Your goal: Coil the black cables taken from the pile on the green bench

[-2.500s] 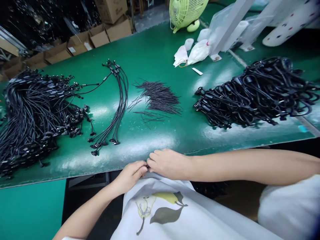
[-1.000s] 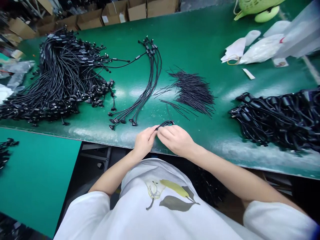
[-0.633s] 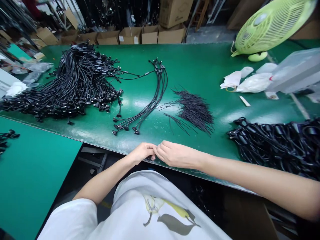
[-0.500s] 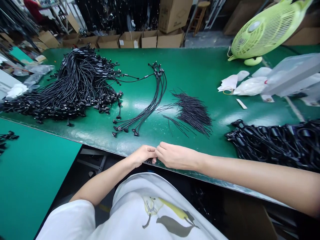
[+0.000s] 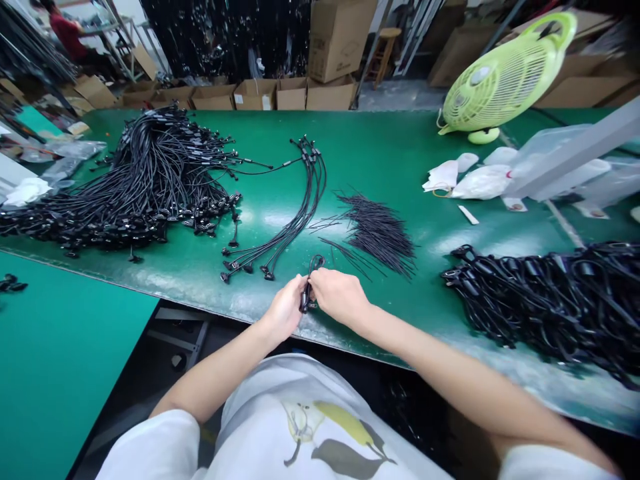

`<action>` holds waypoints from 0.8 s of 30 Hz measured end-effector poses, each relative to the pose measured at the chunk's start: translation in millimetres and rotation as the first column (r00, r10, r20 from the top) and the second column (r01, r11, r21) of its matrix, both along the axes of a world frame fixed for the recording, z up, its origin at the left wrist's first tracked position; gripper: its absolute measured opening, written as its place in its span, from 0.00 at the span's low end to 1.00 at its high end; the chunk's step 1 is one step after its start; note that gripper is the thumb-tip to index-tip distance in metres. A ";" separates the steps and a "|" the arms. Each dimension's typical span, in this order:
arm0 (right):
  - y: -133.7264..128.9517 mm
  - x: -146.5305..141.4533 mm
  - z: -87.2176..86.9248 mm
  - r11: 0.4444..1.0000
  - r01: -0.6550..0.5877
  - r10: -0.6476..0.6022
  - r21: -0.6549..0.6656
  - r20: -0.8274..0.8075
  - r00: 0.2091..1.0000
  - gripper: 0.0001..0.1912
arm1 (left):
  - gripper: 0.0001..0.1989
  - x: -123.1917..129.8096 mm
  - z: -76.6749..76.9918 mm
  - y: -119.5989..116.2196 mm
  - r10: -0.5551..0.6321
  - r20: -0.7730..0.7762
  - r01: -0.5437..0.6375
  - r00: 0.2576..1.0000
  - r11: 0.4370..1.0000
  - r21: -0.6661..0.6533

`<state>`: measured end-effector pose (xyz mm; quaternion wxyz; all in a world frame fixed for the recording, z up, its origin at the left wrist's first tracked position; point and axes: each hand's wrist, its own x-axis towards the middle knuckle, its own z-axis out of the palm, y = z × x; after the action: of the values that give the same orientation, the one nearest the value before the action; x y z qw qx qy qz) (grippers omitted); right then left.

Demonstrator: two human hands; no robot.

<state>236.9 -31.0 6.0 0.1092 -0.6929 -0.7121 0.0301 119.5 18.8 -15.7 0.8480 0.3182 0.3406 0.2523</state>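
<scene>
Between my two hands, close to the front edge of the green table, is a black cable [image 5: 307,298] folded into a narrow bundle. My left hand [image 5: 287,307] is closed round its left side. From the right, my right hand [image 5: 336,291] pinches the bundle near its middle; its fingertips are partly hidden. Just beyond lie several loose black cables [image 5: 311,193] with connectors at their ends. A heap of thin black twist ties [image 5: 383,232] is to the right of those.
A big pile of black cables [image 5: 160,153] covers the table's left part. Folded cable bundles [image 5: 540,293] lie at the right. Behind them are plastic bags [image 5: 485,181] and a green fan [image 5: 500,80]. Cardboard boxes [image 5: 255,95] line the far side; a person in red [image 5: 67,33] sits far left.
Both hands have risen from the table's edge onto its surface and turned, so the folded cable, mostly hidden before, now shows between them. The camera view has shifted slightly.
</scene>
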 end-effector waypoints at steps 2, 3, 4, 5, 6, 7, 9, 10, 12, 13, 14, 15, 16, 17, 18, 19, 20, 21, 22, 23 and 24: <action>-0.8 1.9 -4.0 0.991 0.134 -0.117 0.023 -0.352 0.929 0.16 | 0.17 2.4 -1.9 8.3 -0.024 0.011 0.024 1.000 1.000 0.009; -2.5 3.3 -6.5 0.985 0.174 -0.143 0.006 -0.543 0.827 0.17 | 0.17 1.2 -1.7 12.4 -0.038 0.010 0.037 0.999 0.997 0.074; -4.8 5.4 -9.2 0.982 0.185 -0.149 -0.023 -0.692 0.706 0.17 | 0.17 -1.4 -0.4 15.9 -0.051 0.000 0.050 0.999 0.982 0.182; -7.4 8.3 -11.8 0.984 0.170 -0.149 -0.055 -0.778 0.610 0.17 | 0.15 -5.1 2.1 18.6 -0.066 -0.022 0.069 0.998 0.944 0.322; -10.1 12.0 -14.2 0.985 0.147 -0.156 -0.088 -0.815 0.559 0.17 | 0.12 -9.4 5.6 20.0 -0.093 -0.061 0.111 0.994 0.875 0.471; -12.7 16.3 -16.1 0.985 0.130 -0.170 -0.117 -0.817 0.551 0.17 | 0.09 -13.6 9.4 20.1 -0.136 -0.120 0.181 0.983 0.774 0.606; -17.1 24.9 -17.6 0.979 0.132 -0.203 -0.155 -0.771 0.603 0.16 | 0.13 -20.2 15.3 16.3 -0.250 -0.276 0.370 0.928 0.523 0.768; -18.7 28.2 -17.1 0.977 0.146 -0.215 -0.158 -0.740 0.637 0.16 | 0.17 -22.0 16.0 13.1 -0.305 -0.351 0.453 0.885 0.400 0.797; -21.2 30.7 -13.6 0.974 0.186 -0.226 -0.133 -0.675 0.703 0.15 | 0.22 -22.7 11.8 6.9 -0.345 -0.468 0.553 0.813 0.209 0.807; -22.1 29.6 -11.0 0.973 0.200 -0.224 -0.111 -0.643 0.732 0.15 | 0.23 -22.0 7.5 5.3 -0.318 -0.512 0.577 0.798 0.159 0.801; -23.1 27.0 -8.2 0.974 0.208 -0.217 -0.087 -0.610 0.762 0.15 | 0.22 -21.3 2.5 5.3 -0.273 -0.543 0.592 0.794 0.145 0.793; -24.2 23.4 -5.4 0.976 0.210 -0.206 -0.062 -0.584 0.785 0.14 | 0.21 -20.7 -2.2 7.1 -0.219 -0.558 0.595 0.801 0.176 0.784; -25.4 19.0 -2.8 0.979 0.199 -0.187 -0.043 -0.577 0.795 0.14 | 0.18 -20.7 -5.9 10.2 -0.177 -0.557 0.584 0.812 0.245 0.774; -26.8 14.3 -0.7 0.984 0.177 -0.162 -0.032 -0.595 0.788 0.14 | 0.15 -21.0 -8.0 14.2 -0.157 -0.535 0.554 0.830 0.343 0.759; -28.1 9.7 0.8 0.989 0.147 -0.132 -0.028 -0.628 0.767 0.14 | 0.12 -21.7 -8.2 18.3 -0.160 -0.489 0.503 0.857 0.459 0.732; -29.2 5.5 1.4 0.994 0.107 -0.102 -0.034 -0.670 0.735 0.14 | 0.10 -22.3 -6.4 21.9 -0.174 -0.425 0.441 0.888 0.583 0.682; -29.8 2.0 1.2 0.997 0.052 -0.078 -0.058 -0.716 0.694 0.14 | 0.11 -22.8 -2.9 24.3 -0.184 -0.353 0.375 0.917 0.699 0.610; -29.8 -0.4 0.0 0.996 -0.009 -0.063 -0.091 -0.758 0.649 0.13 | 0.13 -23.1 1.8 25.3 -0.194 -0.285 0.322 0.939 0.787 0.526; -29.3 -1.6 -2.2 0.990 -0.062 -0.062 -0.126 -0.790 0.610 0.12 | 0.16 -23.5 7.1 24.7 -0.193 -0.232 0.281 0.953 0.847 0.451; -28.3 -1.4 -4.9 0.982 -0.098 -0.074 -0.159 -0.810 0.582 0.11 | 0.19 -24.2 12.1 22.9 -0.194 -0.199 0.261 0.961 0.873 0.411; -27.2 0.3 -7.8 0.976 -0.110 -0.092 -0.186 -0.818 0.568 0.10 | 0.22 -25.4 16.4 20.0 -0.225 -0.192 0.287 0.955 0.860 0.421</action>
<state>237.2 -58.2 -1.8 0.3517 -0.6028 -0.5754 0.4265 94.1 38.8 0.8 0.7534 0.5624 0.2855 0.1859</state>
